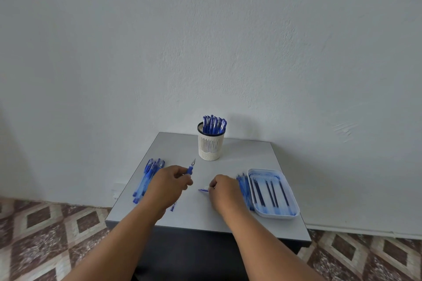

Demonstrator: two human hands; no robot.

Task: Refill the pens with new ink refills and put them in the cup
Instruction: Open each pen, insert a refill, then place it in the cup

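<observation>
Looking down through the head view, we see the cup at twelve o'clock on the grey table, already bristling with capped blue pens, so we judge a good share of the job done.

Our left hand is curled round a pen, its bare metal tip pointing up toward the cup; the far end pokes out under the wrist at about six o'clock of the hand. Uncapped, then, and by our reckoning mid-assembly.

Our right hand has its fingers bent down on a small clear-and-blue piece lying on the table at its nine o'clock. It looks like the cap, pinched at the fingertips, though we cannot be sure of the part.

Off at nine o'clock a pile of pens waits, well apart from the cup; whether those are spent or refilled we cannot tell. At three o'clock sits a white tray with several dark refills inside, and a row of clear blue pieces lies just beside its left wall.

So plenty is left: this pen wants closing and dropping in, then the pile
</observation>
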